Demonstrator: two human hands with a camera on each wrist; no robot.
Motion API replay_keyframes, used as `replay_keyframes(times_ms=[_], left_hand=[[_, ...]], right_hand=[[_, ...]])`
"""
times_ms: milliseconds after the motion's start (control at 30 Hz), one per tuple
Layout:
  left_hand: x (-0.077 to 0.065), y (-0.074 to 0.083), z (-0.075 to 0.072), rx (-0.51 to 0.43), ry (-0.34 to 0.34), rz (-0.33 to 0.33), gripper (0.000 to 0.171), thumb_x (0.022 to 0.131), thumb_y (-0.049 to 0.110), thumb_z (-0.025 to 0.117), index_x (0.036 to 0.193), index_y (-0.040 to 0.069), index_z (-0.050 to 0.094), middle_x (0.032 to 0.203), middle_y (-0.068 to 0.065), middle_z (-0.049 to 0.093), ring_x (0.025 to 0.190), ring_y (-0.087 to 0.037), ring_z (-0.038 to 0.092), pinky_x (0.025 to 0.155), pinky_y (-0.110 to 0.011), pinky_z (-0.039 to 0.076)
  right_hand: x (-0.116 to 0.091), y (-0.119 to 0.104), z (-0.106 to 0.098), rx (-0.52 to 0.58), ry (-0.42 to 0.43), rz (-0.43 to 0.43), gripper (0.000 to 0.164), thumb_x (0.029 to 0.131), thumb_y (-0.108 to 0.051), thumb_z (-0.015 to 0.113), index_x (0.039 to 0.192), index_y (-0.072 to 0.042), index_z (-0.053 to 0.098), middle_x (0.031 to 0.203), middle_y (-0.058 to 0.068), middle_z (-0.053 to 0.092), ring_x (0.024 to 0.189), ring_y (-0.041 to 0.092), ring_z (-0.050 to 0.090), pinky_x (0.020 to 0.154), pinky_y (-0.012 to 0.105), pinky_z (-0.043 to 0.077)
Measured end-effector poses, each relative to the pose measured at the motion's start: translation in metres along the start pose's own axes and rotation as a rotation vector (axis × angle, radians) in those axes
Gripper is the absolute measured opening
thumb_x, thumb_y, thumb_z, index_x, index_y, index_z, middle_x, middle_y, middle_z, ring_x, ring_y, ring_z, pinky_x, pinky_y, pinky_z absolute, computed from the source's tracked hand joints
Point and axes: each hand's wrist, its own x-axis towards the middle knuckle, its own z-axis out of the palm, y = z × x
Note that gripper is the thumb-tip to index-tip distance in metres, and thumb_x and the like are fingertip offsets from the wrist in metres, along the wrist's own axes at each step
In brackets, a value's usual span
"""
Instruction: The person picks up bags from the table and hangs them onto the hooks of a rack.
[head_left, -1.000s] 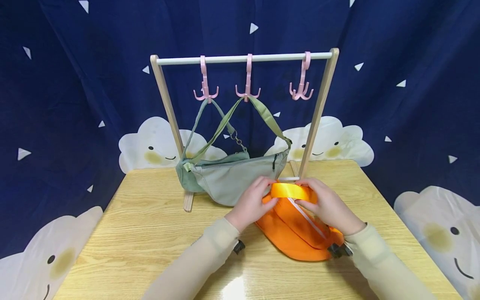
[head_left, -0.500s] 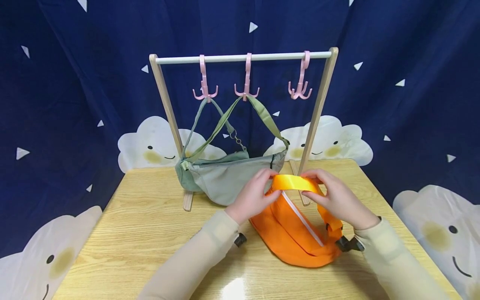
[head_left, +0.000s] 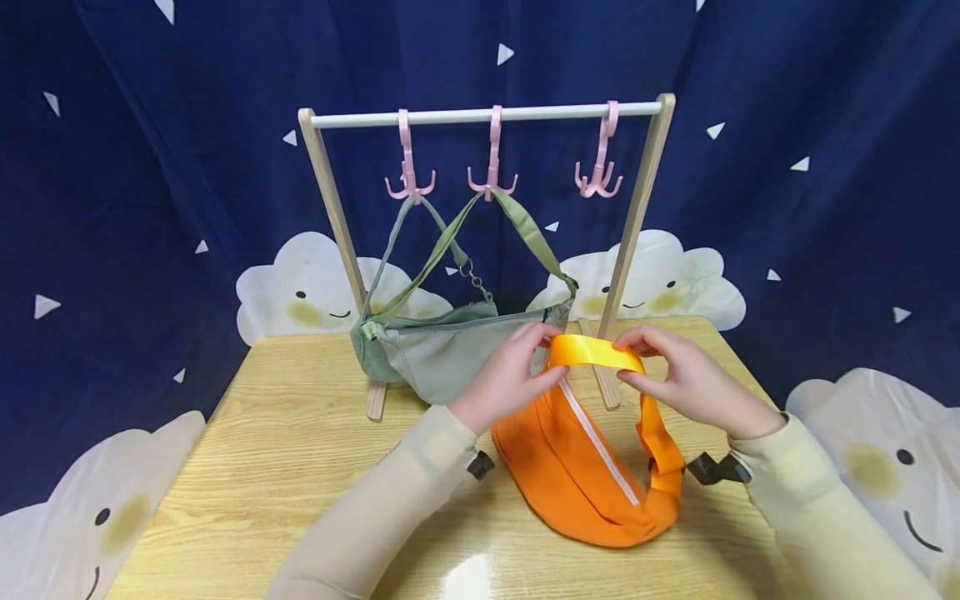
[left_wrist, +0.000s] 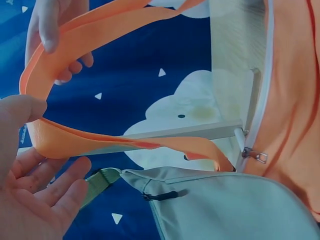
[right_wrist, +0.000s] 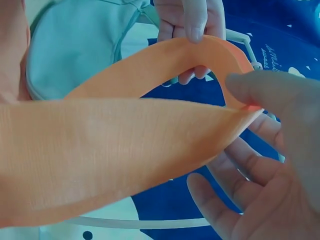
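Observation:
An orange bag with a white zipper hangs below its wide orange strap, in front of the rack's right side. My left hand pinches the strap near its left bend between thumb and fingers. At the right bend my right hand pinches the same strap, so a short band stretches between the two hands. Both wrist views show the strap looped through the grips. In the left wrist view the bag's zipper pull shows. Whether the bag's bottom touches the table cannot be told.
A wooden rack with a white bar carries three pink hooks; the right hook bears nothing. A grey-green bag hangs from the middle hook, a darker green bag from the left hook. All stand on a wooden table.
Both hands have raised the strap slightly, and the right hand has shifted right, away from the left. The orange bag now hangs more upright, its bottom nearer to me.

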Motion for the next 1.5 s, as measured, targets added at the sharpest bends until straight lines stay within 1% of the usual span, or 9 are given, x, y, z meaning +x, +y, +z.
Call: replay_keyframes(times_ms=[267,467,733,800,967,1033,1133,1300,1500], left_hand=[[0.006,0.007,-0.009,-0.031,0.003,0.003,0.04,0.094,0.016,0.077,0.128,0.005,0.059,0.125,-0.008,0.062,0.113,-0.021,0.06,0.105,-0.032,0.051],[0.011,0.012,-0.016,-0.064,-0.002,0.005,0.041,0.094,0.016,0.076,0.129,0.005,0.059,0.123,-0.009,0.063,0.111,-0.021,0.059,0.1,-0.035,0.052],[0.018,0.016,-0.025,-0.116,0.009,-0.017,0.042,0.095,0.016,0.075,0.132,0.006,0.058,0.124,-0.007,0.061,0.114,-0.023,0.061,0.1,-0.03,0.052],[0.02,0.017,-0.027,-0.116,0.014,-0.018,0.041,0.095,0.016,0.075,0.132,0.005,0.058,0.124,-0.008,0.061,0.114,-0.023,0.061,0.099,-0.031,0.052],[0.026,0.019,-0.033,-0.128,0.024,-0.011,0.04,0.094,0.013,0.076,0.129,0.002,0.059,0.123,-0.012,0.062,0.113,-0.028,0.061,0.097,-0.042,0.053],[0.028,0.02,-0.036,-0.135,0.018,-0.019,0.041,0.094,0.012,0.076,0.13,0.002,0.059,0.124,-0.013,0.061,0.113,-0.03,0.061,0.099,-0.045,0.053],[0.031,0.022,-0.041,-0.142,0.006,-0.044,0.041,0.095,0.013,0.075,0.131,0.002,0.058,0.126,-0.012,0.061,0.114,-0.029,0.061,0.101,-0.042,0.054],[0.037,0.025,-0.046,-0.167,0.009,-0.072,0.04,0.095,0.014,0.075,0.131,0.003,0.058,0.127,-0.011,0.061,0.114,-0.025,0.06,0.103,-0.037,0.054],[0.045,0.027,-0.05,-0.209,0.028,-0.11,0.04,0.096,0.015,0.075,0.13,0.003,0.059,0.125,-0.012,0.061,0.113,-0.024,0.061,0.104,-0.04,0.053]], right_hand=[[0.008,-0.004,-0.014,0.019,-0.043,0.023,0.035,0.084,-0.001,0.083,0.112,-0.012,0.064,0.108,-0.002,0.07,0.096,0.013,0.065,0.089,0.009,0.05],[0.013,-0.006,-0.022,0.008,-0.032,0.023,0.032,0.085,-0.003,0.083,0.11,-0.012,0.064,0.106,-0.002,0.071,0.094,0.01,0.065,0.088,0.01,0.051],[0.022,-0.009,-0.029,0.025,-0.025,0.035,0.032,0.084,-0.005,0.084,0.108,-0.012,0.063,0.104,-0.002,0.068,0.093,0.006,0.063,0.087,0.005,0.047],[0.025,-0.01,-0.031,0.041,-0.027,0.034,0.034,0.083,-0.005,0.085,0.108,-0.011,0.063,0.103,-0.002,0.067,0.092,0.005,0.062,0.088,0.006,0.047],[0.031,-0.011,-0.034,0.045,-0.03,0.037,0.037,0.081,-0.005,0.086,0.109,-0.008,0.062,0.1,-0.002,0.067,0.089,0.005,0.062,0.089,0.006,0.046],[0.033,-0.012,-0.035,0.044,-0.035,0.041,0.038,0.08,-0.005,0.086,0.109,-0.008,0.062,0.099,-0.001,0.067,0.088,0.005,0.062,0.09,0.005,0.046],[0.037,-0.011,-0.037,0.042,-0.037,0.044,0.038,0.08,-0.005,0.087,0.109,-0.007,0.061,0.098,0.0,0.067,0.087,0.006,0.061,0.089,0.005,0.046],[0.045,-0.01,-0.04,0.024,-0.024,0.041,0.039,0.08,-0.006,0.087,0.108,-0.006,0.06,0.097,0.002,0.067,0.085,0.006,0.059,0.087,0.005,0.045],[0.055,-0.009,-0.044,0.013,-0.006,0.065,0.031,0.087,-0.009,0.082,0.108,-0.006,0.06,0.098,0.004,0.067,0.085,0.006,0.058,0.084,0.007,0.046]])
